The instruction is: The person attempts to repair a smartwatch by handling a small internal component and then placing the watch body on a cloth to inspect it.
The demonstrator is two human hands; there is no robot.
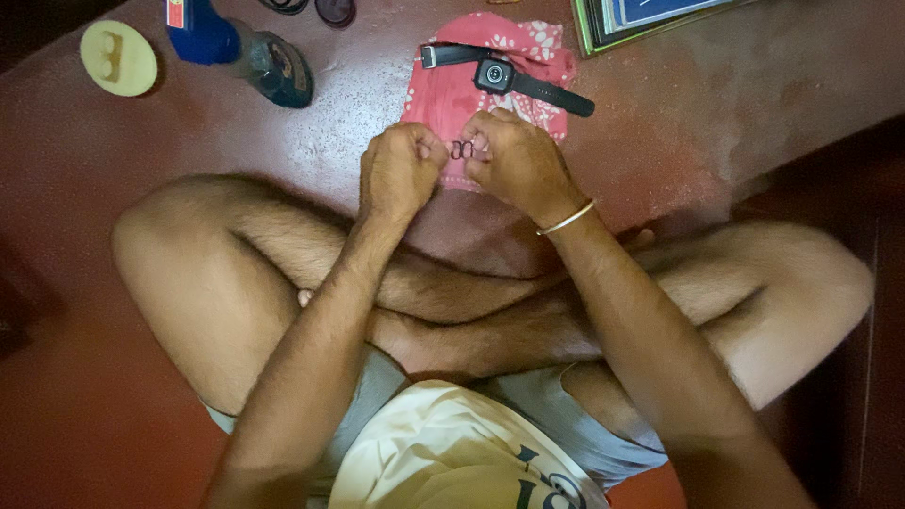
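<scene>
On the far left of the red floor (660, 141) lies a pale yellow round piece (118, 58), and just right of it a blue bottle (236, 47) is tipped on its side. I sit cross-legged, knees spread wide to either side, both forearms reaching forward over my shins.

My left hand (401, 174) is curled tight, thumb and fingertips pinching one side of a small dark metal link piece (462, 149) — it looks like two little rings joined. My right hand (518, 162) is clenched the same way and grips the other side of that piece, so the knuckles of both hands nearly meet. The piece sits between my fingertips, just above the near edge of a pink flowered cloth (490, 75) spread on the floor.

Further up on that cloth lies a black wristwatch (498, 73) with a square face, its strap stretched out flat. A thin pale bangle (566, 219) circles my right wrist — and in the top right corner lies a green-edged framed board (641, 19).
</scene>
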